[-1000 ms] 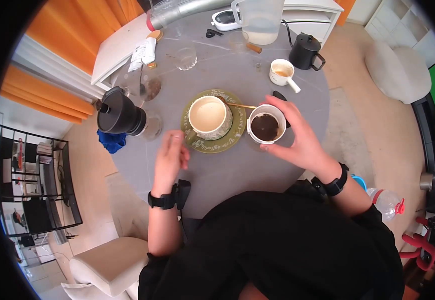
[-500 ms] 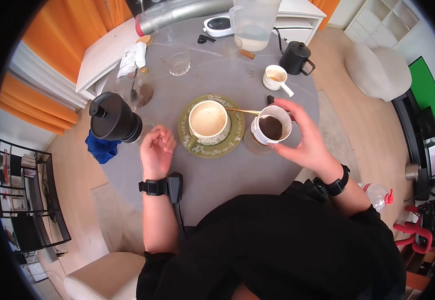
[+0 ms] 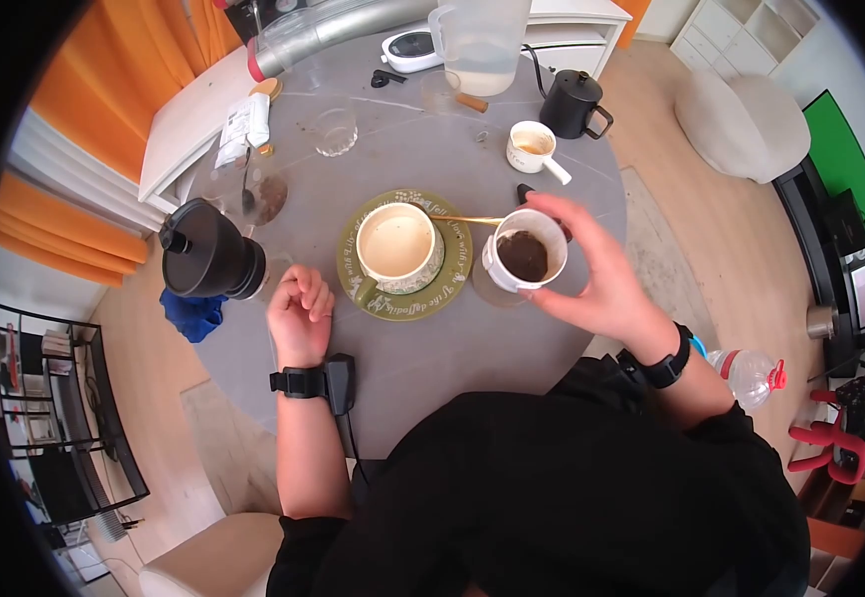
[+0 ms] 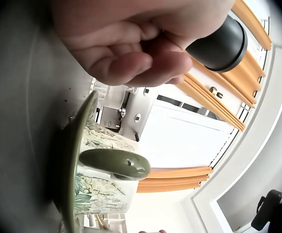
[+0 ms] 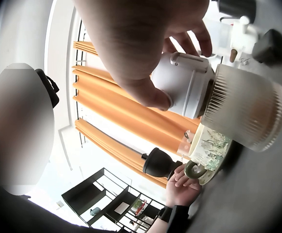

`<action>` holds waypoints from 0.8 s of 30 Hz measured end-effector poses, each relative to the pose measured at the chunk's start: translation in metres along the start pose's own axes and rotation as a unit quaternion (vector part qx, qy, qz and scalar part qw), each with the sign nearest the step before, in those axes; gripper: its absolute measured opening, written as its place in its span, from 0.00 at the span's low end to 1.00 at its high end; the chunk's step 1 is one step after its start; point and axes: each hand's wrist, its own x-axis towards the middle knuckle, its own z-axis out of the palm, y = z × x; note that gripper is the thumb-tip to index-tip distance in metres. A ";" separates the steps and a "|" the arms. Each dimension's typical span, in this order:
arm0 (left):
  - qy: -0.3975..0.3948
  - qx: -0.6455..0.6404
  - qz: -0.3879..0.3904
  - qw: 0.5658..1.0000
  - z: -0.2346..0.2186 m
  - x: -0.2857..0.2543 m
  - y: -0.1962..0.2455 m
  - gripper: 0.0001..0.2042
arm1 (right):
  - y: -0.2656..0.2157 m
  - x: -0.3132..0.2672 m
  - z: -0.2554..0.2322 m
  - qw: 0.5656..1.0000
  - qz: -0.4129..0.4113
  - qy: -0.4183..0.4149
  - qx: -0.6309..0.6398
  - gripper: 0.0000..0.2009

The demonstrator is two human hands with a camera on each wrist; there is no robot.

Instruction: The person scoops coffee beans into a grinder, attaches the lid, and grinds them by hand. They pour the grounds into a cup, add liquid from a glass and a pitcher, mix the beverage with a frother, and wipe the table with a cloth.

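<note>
My right hand [image 3: 596,274] grips a white coffee filter cup [image 5: 182,82] by its sides, thumb at the near side and fingers at the far side. Dark coffee grounds [image 3: 524,257] lie inside it. Right at its base in the right wrist view is a ribbed glass [image 5: 248,107]. My left hand [image 3: 301,306] holds nothing, its fingers loosely curled, between the black grinder [image 3: 208,249] and the green saucer [image 3: 452,279]. On that saucer stands a flower-patterned cup [image 4: 104,194] with a green handle, filled with a pale milky drink [image 3: 395,247]. A gold spoon [image 3: 467,219] reaches toward the filter cup.
Farther back are a small white pot [image 3: 534,147], a black kettle [image 3: 574,104], a clear pitcher [image 3: 480,50] and a white scale [image 3: 412,50]. A drinking glass [image 3: 336,134] and a white packet [image 3: 245,124] stand at the back left. A blue cloth [image 3: 193,316] hangs at the left edge.
My left hand has drawn back left, away from the saucer, its fingers loosely curling. The right hand keeps its grip on the filter cup, whose tilt varies slightly. The head view has shifted.
</note>
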 end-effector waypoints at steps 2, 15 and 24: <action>0.004 -0.006 -0.003 1.000 -0.001 0.001 0.000 0.05 | 0.001 0.000 0.001 1.000 -0.012 -0.008 0.010 0.38; 0.003 -0.015 -0.010 1.000 0.001 -0.001 -0.001 0.03 | 0.002 0.002 0.003 1.000 0.005 0.006 0.002 0.40; -0.007 0.000 0.005 1.000 0.005 -0.001 0.000 0.02 | -0.001 0.003 0.004 1.000 0.014 0.005 0.011 0.40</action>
